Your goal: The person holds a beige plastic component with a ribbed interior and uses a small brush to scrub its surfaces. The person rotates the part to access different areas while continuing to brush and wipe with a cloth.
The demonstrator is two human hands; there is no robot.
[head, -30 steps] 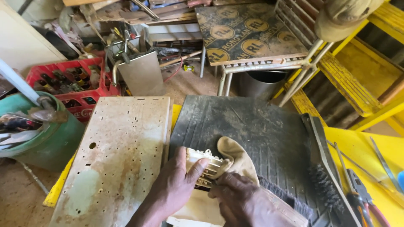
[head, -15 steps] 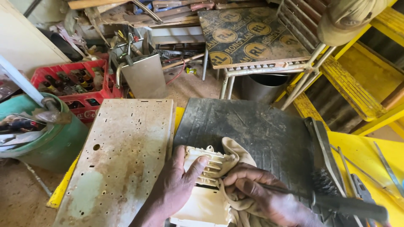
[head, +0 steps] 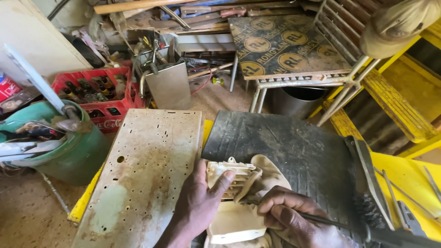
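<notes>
My left hand (head: pixel 198 204) grips a cream plastic part with a slotted grille (head: pixel 229 183), thumb laid over its vents. A tan cloth (head: pixel 268 177) is bunched against the part's right side. My right hand (head: pixel 289 218) is closed around a thin dark tool shaft (head: pixel 324 222) whose tip goes in at the grille under the cloth. Both hands work low in the view, over a black rubber mat (head: pixel 294 147).
A rusty perforated metal plate (head: pixel 147 170) lies left of the mat. A wire brush (head: pixel 367 202) rests on the mat's right edge by a yellow surface (head: pixel 409 174). A green bucket (head: pixel 69 156), a red bottle crate (head: pixel 98 98) and a metal stool (head: pixel 285 50) stand beyond.
My right hand has drawn back from on top of the cloth and now holds a thin tool against the part. The left hand keeps its grip; the view has moved closer.
</notes>
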